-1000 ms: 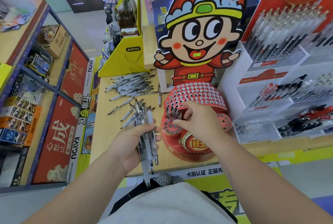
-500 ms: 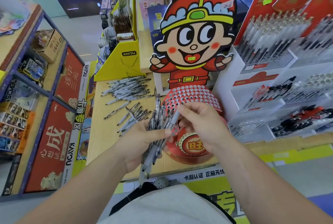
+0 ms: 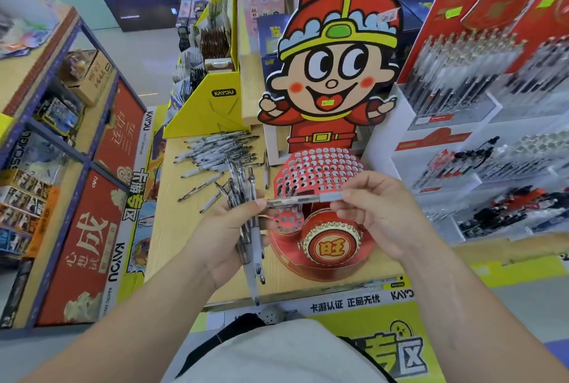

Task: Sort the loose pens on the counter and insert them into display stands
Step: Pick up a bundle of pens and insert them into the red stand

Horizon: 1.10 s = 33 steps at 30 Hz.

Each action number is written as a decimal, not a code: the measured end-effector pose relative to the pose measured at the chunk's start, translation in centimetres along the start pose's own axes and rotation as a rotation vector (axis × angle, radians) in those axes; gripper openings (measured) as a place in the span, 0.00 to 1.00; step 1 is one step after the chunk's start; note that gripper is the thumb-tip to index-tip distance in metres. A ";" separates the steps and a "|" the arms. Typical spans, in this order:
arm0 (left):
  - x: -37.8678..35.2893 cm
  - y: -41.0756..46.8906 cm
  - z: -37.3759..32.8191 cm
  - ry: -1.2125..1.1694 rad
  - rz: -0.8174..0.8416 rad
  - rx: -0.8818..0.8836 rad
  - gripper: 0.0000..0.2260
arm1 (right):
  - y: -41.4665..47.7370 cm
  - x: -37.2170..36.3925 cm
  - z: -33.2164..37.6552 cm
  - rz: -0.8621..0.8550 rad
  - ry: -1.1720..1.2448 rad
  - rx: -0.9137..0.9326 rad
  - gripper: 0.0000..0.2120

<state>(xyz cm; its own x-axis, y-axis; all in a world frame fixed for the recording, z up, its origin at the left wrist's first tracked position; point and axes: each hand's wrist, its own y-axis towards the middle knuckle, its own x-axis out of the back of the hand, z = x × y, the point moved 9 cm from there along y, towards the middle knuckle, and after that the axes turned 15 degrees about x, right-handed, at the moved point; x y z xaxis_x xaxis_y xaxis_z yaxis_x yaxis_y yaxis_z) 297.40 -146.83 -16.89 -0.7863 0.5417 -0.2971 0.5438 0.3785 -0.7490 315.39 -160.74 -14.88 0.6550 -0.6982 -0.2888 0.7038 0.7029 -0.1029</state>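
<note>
**While one pen crosses over, the bundle is my worry**

As I watch the head camera feed, the left hand (image 3: 221, 235) is curled round a bundle of pens (image 3: 249, 228) just left of the red display stand (image 3: 320, 164). The right hand (image 3: 378, 213) pinches the grey end of a single pen (image 3: 303, 199). That pen lies level above the stand's low front tier, its other end touching the left thumb. The hands are close, joined only by that pen.

More loose pens (image 3: 215, 151) lie on the counter (image 3: 172, 213) to the left of the stand (a few seem to sit already in its left-hand holes).

The bundle fans out and several pens hang well below the palm, past the counter edge in front of the stand. I judge that a slackened grip could spill them to the floor. The single pen must also be tipped upright, and a skewed entry may catch a hole's rim and shove the stand.
</note>
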 end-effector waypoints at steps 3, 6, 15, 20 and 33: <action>0.7 -0.1 -0.1 -0.001 -0.054 -0.028 0.07 | -0.6 -0.5 -0.2 0.165 -0.204 0.006 0.08; 1.1 -0.2 -0.3 -0.007 -0.081 -0.045 0.08 | -1.3 -1.3 -0.9 0.277 -0.283 -0.010 0.08; 2.3 -0.1 -0.1 0.064 -0.272 -0.080 0.06 | -2.7 -5.7 -2.3 0.612 -0.809 0.071 0.14; 0.6 -0.4 0.0 0.105 -0.263 -0.091 0.07 | -1.9 -8.3 -0.7 0.532 -0.916 0.217 0.08; 0.5 1.2 0.5 0.129 -0.123 0.023 0.07 | 0.9 -5.2 -1.2 0.276 -0.865 0.251 0.06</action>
<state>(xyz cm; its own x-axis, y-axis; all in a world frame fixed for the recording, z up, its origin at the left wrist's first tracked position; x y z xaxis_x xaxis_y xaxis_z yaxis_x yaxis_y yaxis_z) 297.47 -146.45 -18.18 -0.8015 0.5849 -0.1246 0.4376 0.4317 -0.7888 312.27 -156.36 -14.67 0.7133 -0.4405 0.5452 0.4657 0.8792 0.1010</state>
